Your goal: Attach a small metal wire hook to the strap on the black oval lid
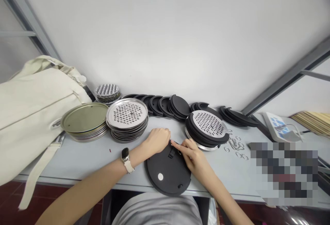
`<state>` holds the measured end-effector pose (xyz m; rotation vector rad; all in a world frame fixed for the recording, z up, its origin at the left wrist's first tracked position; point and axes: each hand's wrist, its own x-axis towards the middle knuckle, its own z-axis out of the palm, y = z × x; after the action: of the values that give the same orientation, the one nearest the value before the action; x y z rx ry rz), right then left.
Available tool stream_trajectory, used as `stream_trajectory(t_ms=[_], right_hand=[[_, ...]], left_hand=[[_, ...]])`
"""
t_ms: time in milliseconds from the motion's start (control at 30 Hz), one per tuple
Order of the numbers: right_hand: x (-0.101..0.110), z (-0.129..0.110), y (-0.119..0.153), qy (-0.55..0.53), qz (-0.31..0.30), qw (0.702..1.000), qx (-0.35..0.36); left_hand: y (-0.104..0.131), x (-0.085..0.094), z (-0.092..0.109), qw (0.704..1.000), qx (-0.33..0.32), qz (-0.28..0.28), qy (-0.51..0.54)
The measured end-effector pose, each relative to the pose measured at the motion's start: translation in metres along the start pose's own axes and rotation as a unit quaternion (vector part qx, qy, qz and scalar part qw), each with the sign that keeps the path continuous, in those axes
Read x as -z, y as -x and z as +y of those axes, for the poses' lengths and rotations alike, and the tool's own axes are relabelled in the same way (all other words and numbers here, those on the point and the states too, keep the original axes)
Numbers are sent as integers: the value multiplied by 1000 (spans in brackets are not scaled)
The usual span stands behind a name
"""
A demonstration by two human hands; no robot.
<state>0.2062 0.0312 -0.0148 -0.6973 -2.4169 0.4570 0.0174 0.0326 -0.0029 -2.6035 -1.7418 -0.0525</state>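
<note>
On grey table (85, 156), both hands (157, 139) (191, 152) at black disc (165, 171).

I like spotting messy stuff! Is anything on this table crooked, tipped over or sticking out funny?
A bit. The black disc under the left hand and right hand juts out past the table edge. The row of black rings by the wall has slumped sideways, and small metal rings lie scattered loose.

Landmark = flat disc (167, 173) at table's (77, 159) near edge. Both hands on its far rim: left hand (156, 140), right hand (192, 152). Behind-left: perforated plate stack (127, 119); further left, plain plate stack (85, 121), then bag (28, 111). Behind-right: ringed grater stack (207, 128); small rings (235, 146) right of that.
</note>
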Motion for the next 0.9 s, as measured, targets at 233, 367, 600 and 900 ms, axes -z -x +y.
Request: stream_trajectory(t_ms=[233, 367, 600, 900], right_hand=[[-5, -1, 3, -17, 13, 1000, 4], [-8, 0, 3, -14, 34, 999, 0], [-7, -5, 1, -9, 38, 999, -12], [-6, -1, -1, 31, 32, 999, -16]], left_hand=[[1, 2, 1, 1000, 0, -5, -3], [0, 2, 1, 1000, 8, -5, 2], [1, 1, 1, 1000, 12, -1, 10], [0, -2, 1, 1000, 11, -3, 15]])
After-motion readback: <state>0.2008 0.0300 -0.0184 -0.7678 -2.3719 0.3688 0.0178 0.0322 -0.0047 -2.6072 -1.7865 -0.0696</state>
